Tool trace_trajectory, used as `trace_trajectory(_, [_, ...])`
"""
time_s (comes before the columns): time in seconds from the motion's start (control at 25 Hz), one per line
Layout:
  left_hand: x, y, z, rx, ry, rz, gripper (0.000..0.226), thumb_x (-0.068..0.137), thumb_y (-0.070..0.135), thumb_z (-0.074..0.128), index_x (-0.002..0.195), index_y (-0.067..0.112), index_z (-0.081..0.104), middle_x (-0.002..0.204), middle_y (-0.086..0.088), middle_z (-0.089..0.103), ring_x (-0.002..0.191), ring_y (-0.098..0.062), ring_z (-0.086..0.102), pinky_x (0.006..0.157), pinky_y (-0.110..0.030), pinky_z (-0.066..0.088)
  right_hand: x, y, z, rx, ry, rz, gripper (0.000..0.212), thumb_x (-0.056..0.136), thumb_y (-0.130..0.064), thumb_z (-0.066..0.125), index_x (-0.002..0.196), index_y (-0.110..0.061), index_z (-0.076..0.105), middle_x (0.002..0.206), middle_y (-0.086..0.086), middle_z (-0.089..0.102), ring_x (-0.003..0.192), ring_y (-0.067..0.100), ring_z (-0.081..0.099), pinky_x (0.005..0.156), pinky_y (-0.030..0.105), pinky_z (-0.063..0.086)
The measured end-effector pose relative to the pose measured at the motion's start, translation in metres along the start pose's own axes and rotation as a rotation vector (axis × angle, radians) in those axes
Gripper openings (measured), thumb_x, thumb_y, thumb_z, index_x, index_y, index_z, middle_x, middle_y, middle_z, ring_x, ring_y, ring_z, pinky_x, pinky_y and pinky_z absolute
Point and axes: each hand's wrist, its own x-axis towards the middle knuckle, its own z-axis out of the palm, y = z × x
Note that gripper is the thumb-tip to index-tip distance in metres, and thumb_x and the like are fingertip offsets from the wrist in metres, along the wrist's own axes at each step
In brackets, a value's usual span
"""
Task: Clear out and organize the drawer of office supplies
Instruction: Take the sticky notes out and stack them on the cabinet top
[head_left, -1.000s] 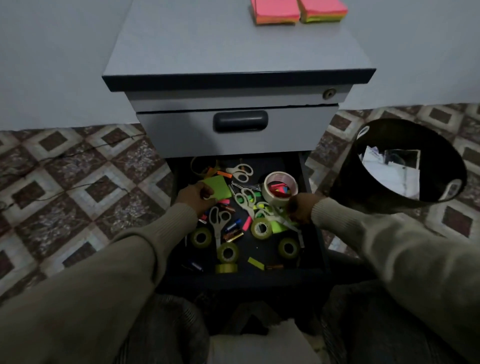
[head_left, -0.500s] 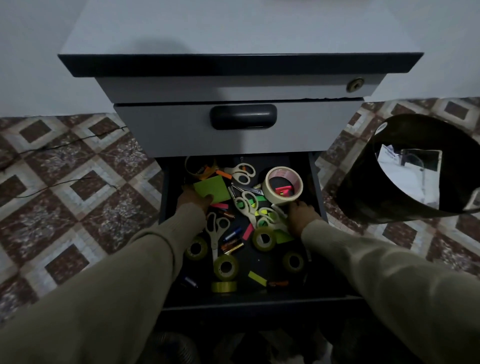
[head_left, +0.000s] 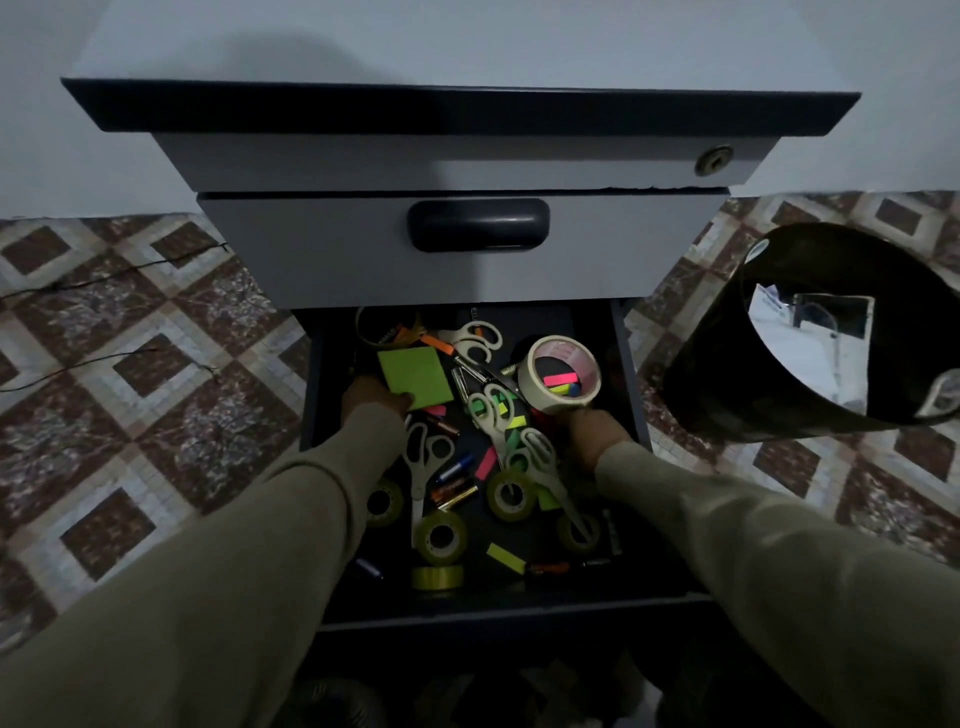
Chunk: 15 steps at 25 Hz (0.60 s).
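Note:
The open lower drawer (head_left: 631, 374) of a grey cabinet is full of mixed supplies. My left hand (head_left: 371, 397) holds a green sticky-note pad (head_left: 414, 376) by its lower edge, at the drawer's left. My right hand (head_left: 589, 434) reaches in at the right, just below a wide roll of cream tape (head_left: 560, 382) with coloured flags inside; its fingers are hidden. Between the hands lie several white-handled scissors (head_left: 491, 410), small yellow tape rolls (head_left: 510, 493), batteries (head_left: 454, 491) and neon flags.
A black waste bin (head_left: 737, 374) with paper inside stands tilted on the tiled floor right of the drawer. The shut upper drawer with a dark handle (head_left: 478, 224) overhangs the back. Thin black cables (head_left: 119, 270) run across the floor at left.
The view has closed in on the cabinet and the pads on top have left the frame. My left hand has lifted the green pad slightly; my right hand stays by the cream tape roll.

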Motion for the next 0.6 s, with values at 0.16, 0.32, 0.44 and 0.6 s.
trace_trajectory(0.16, [-0.003, 0.002, -0.012, -0.056, -0.018, 0.033, 0.042, 0.091, 0.015, 0.057, 0.130, 0.001, 0.049, 0.124, -0.022, 0.057, 0.111, -0.039, 0.055, 0.093, -0.042, 0.047, -0.005, 0.003, -0.016, 0.167, 0.054, 0.058, 0.039, 0.091, -0.012, 0.054, 0.130, -0.009, 0.052, 0.131, 0.012, 0.055, 0.123, 0.026, 0.050, 0.102, 0.028, 0.036])
trace_trajectory(0.32, [-0.005, -0.001, -0.022, -0.209, -0.047, 0.044, 0.042, 0.092, 0.009, 0.054, 0.133, 0.001, 0.045, 0.117, -0.022, 0.059, 0.098, -0.037, 0.061, 0.090, -0.052, 0.049, -0.013, -0.003, -0.002, 0.060, 0.070, 0.176, 0.053, 0.096, -0.014, 0.044, 0.141, 0.002, 0.023, 0.143, 0.021, 0.033, 0.131, 0.032, 0.038, 0.105, 0.034, 0.034])
trace_trajectory(0.44, [-0.012, -0.004, -0.027, -0.262, -0.066, 0.068, 0.036, 0.093, 0.008, 0.052, 0.128, -0.001, 0.048, 0.103, -0.020, 0.061, 0.069, -0.027, 0.056, 0.085, -0.052, 0.051, -0.011, -0.003, 0.009, 0.020, 0.034, 0.118, 0.051, 0.096, -0.014, 0.045, 0.141, 0.001, 0.026, 0.137, 0.019, 0.039, 0.126, 0.031, 0.044, 0.104, 0.035, 0.038])
trace_trajectory(0.6, [-0.020, -0.006, -0.034, -0.286, -0.058, 0.098, 0.032, 0.094, 0.005, 0.050, 0.124, -0.005, 0.049, 0.102, -0.016, 0.057, 0.060, -0.019, 0.051, 0.068, -0.042, 0.051, -0.018, -0.008, -0.003, 0.321, 0.066, 0.022, 0.039, 0.094, -0.003, 0.046, 0.132, -0.001, 0.047, 0.128, 0.016, 0.055, 0.123, 0.027, 0.050, 0.094, 0.028, 0.041])
